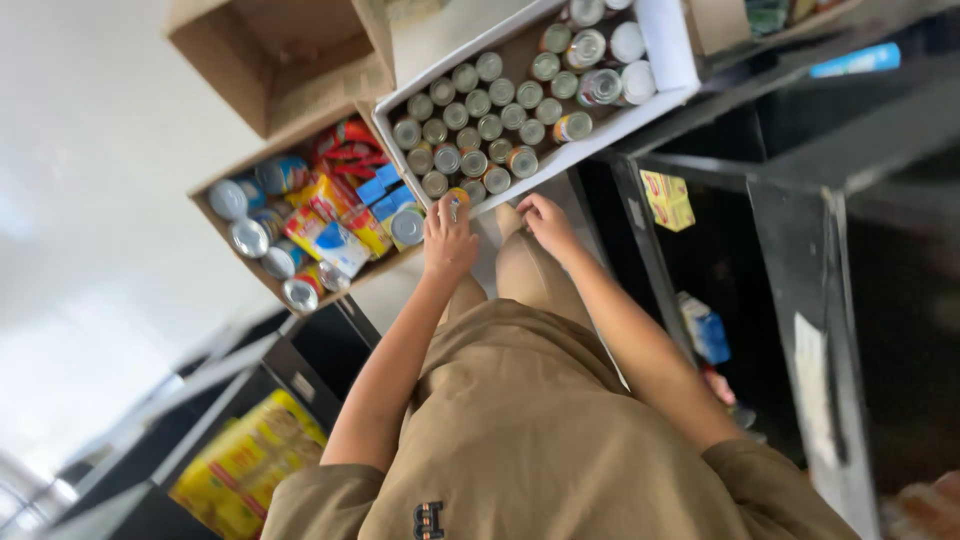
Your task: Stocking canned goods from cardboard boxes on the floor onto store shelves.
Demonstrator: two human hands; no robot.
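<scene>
Head view. The person's left hand (449, 240) lies at the near corner of a white-edged cardboard tray (668, 60) packed with upright tin cans (478, 103); its fingers are closed about a small can (458, 198) at the tray's corner, though the hand hides much of the grip. The right hand (547, 224) rests just beside it on the tray's near edge, fingers curled loosely and clamped on nothing that can be seen. The small can is judged rigid, smooth-walled and dense for its size: unlikely to deform, but liable to slip if pinched by the lid alone. The best hold is around the cylindrical wall, fingers opposed to thumb; its neighbours stand touching, so only the top and outer side are free.

Left of the tray, a brown open box (215, 210) holds mixed cans, blue cartons and red and yellow packets lying loose. Beyond it stands an empty cardboard box (270, 60). Both boxes sit on a pale floor (90, 180). Dark metal shelving (800, 200) rises at the right, bearing a yellow packet (668, 200); a yellow sack (245, 465) lies lower left.
</scene>
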